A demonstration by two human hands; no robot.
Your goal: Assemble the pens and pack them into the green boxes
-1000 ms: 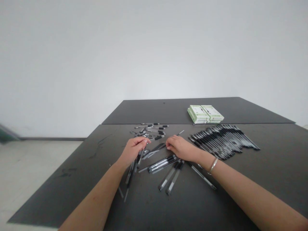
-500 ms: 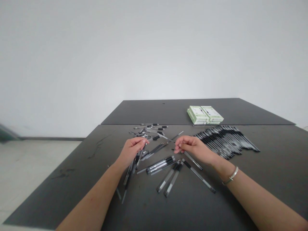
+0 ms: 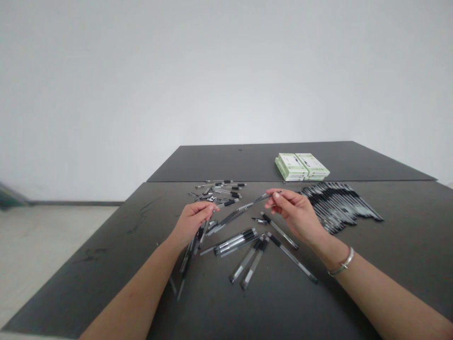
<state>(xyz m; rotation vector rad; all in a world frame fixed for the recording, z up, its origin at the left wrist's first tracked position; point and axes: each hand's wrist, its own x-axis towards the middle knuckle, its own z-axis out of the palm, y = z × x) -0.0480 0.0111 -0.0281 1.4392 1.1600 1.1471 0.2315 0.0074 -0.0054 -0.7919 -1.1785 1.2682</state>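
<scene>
- Two bare hands work above a dark counter, apart from each other, with small pieces between them.
- The left hand has thumb and fingertips pinched together; they appear to hold a black-gripped pen that points right, probably gripped near one end to leave the rest exposed.
- The right hand is lightly clamped on a thin rod, thumb against forefinger, the other fingers loosely curled. The rod slants down to the left; its lower end is hard to separate from pieces behind it. So fine a grip seems suited to something so slim.
- Scattered pens and parts lie beyond the left hand.
- Nearer the viewer, a small bundle of pens lies side by side, perhaps grouped for easy reach.
- At right, a long row of pens lies closely packed, dark grips forming a band; the order looks deliberate.
- Behind the row, green-and-white boxes are stacked neatly, seemingly kept out of the way.
</scene>
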